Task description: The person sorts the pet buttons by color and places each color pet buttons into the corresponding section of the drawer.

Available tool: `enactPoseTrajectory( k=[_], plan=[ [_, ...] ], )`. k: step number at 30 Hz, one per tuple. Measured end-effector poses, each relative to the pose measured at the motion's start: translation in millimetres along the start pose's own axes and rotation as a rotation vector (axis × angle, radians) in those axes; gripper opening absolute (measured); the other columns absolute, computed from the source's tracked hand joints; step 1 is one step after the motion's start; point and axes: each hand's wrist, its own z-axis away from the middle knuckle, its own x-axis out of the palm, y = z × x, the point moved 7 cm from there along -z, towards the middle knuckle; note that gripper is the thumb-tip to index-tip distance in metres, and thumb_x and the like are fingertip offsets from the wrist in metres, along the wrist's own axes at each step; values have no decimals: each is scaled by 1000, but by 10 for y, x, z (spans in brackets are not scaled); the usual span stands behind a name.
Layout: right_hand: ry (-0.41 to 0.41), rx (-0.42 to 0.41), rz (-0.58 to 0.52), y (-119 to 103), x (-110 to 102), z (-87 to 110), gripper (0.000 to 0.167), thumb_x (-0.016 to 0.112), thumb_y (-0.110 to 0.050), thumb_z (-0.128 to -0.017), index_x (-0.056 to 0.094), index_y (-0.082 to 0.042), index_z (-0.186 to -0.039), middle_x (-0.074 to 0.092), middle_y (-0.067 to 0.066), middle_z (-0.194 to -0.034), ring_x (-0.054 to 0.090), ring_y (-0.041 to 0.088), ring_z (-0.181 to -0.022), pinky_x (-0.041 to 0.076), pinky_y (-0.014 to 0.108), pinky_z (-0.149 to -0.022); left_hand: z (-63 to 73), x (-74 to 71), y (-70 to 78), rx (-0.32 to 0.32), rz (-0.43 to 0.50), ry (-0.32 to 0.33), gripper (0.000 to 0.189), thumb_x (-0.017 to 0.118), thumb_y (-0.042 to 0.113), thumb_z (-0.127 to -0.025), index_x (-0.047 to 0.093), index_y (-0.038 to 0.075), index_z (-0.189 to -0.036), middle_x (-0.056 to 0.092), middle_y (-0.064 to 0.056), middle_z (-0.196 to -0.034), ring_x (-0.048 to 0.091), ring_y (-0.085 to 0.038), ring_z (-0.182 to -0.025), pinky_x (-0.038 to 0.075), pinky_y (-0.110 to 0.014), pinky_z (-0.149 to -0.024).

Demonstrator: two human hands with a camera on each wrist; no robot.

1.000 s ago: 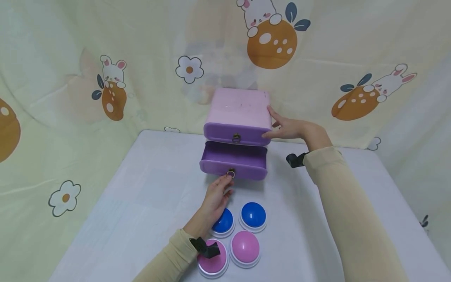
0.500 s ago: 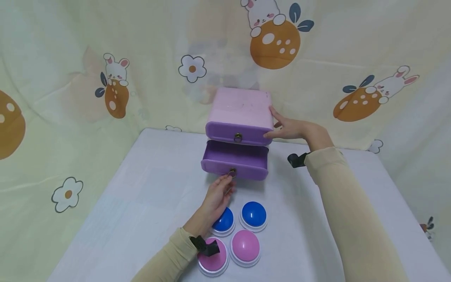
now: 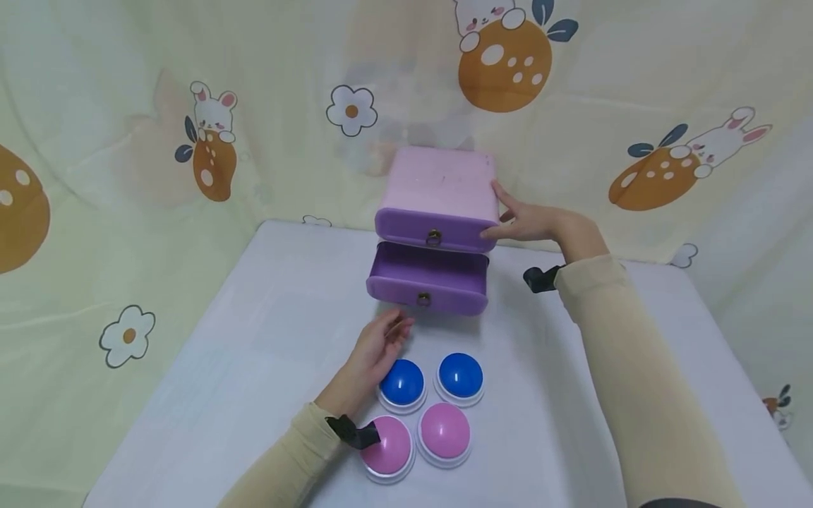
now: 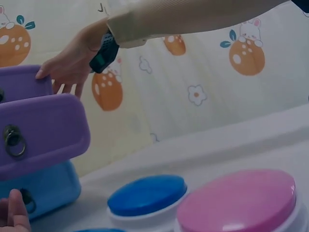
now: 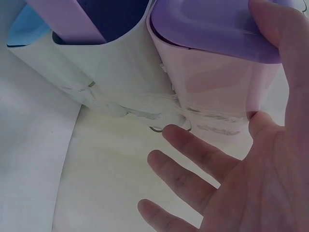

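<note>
A small drawer cabinet (image 3: 442, 180) has a pink top tier with a purple front. Beneath it, a purple drawer (image 3: 394, 291) is pulled out, its inside bare in the head view. My left hand (image 3: 368, 349) is just below and left of that drawer's ring pull (image 3: 423, 300), fingers loosely bent with nothing in them. My right hand (image 3: 535, 222) is at the cabinet's right side: thumb on the purple front edge, index finger at the pink top tier, other fingers spread in the air. The left wrist view also shows a blue drawer (image 4: 55, 191) underneath.
Two blue domed buttons (image 3: 460, 375) and two pink domed buttons (image 3: 445, 431) with white bases stand near my left wrist on the white-covered table (image 3: 286, 303). A printed curtain (image 3: 286, 162) hangs right behind the cabinet.
My left hand has let go of the ring pull and moved down and left, away from the drawer. The ring now hangs against the front. My right hand keeps its place on the cabinet.
</note>
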Motion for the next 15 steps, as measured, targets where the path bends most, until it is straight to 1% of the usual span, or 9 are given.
enactPoseTrajectory(
  k=[2, 4, 7, 8, 9, 11, 14, 15],
  plan=[
    [1, 6, 11, -12, -10, 4, 108, 59, -63, -82, -31, -44, -140, 23, 24, -150, 27, 45, -136, 18, 72, -105, 20, -65, 37, 2, -31, 5, 36, 54, 22, -97, 48, 3, -127, 46, -16, -135, 54, -18, -111, 45, -27, -99],
    [2, 5, 12, -22, -13, 3, 108, 59, -63, -82, -31, -45, -139, 24, 24, -150, 27, 46, -136, 17, 72, -105, 42, -120, 78, 15, -96, -5, 32, 53, 23, -97, 49, 5, -123, 48, -15, -134, 54, -21, -115, 43, -32, -103],
    [1, 5, 13, -22, -19, -6, 108, 59, -62, -82, -31, -45, -139, 25, 24, -149, 27, 46, -136, 19, 72, -104, 87, -170, 138, 43, -251, -24, 25, 51, 21, -97, 52, 6, -118, 51, -17, -132, 56, -21, -114, 41, -38, -106],
    [2, 5, 12, -19, -21, -10, 108, 59, -62, -82, -31, -45, -139, 26, 24, -149, 27, 46, -135, 19, 72, -104, 103, -175, 157, 57, -308, -43, 24, 51, 20, -97, 53, 6, -117, 52, -18, -131, 56, -21, -114, 41, -40, -106],
    [2, 7, 11, -16, -21, -13, 109, 59, -62, -82, -31, -45, -139, 26, 24, -148, 28, 46, -135, 20, 71, -104, 122, -176, 176, 74, -368, -72, 25, 50, 19, -98, 52, 4, -118, 51, -20, -132, 56, -22, -114, 41, -41, -106],
    [1, 4, 11, -14, -21, -19, 109, 59, -62, -82, -31, -44, -140, 27, 24, -147, 29, 46, -134, 21, 71, -104, 169, -176, 205, 116, -528, -142, 27, 51, 18, -97, 53, 3, -119, 50, -22, -132, 56, -24, -113, 43, -40, -104],
    [0, 10, 16, -15, -10, -17, 109, 59, -62, -82, -31, -44, -140, 28, 25, -146, 29, 46, -134, 22, 70, -104, 262, -163, 230, 191, -765, -288, 35, 57, 15, -94, 50, 2, -126, 50, -20, -133, 51, -29, -122, 42, -42, -105],
    [0, 13, 16, -12, -5, -16, 108, 59, -62, -82, -31, -44, -139, 28, 25, -146, 29, 46, -134, 21, 70, -104, 297, -160, 233, 217, -847, -335, 40, 60, 15, -93, 49, 4, -129, 50, -19, -135, 49, -30, -125, 41, -43, -106]
  ],
)
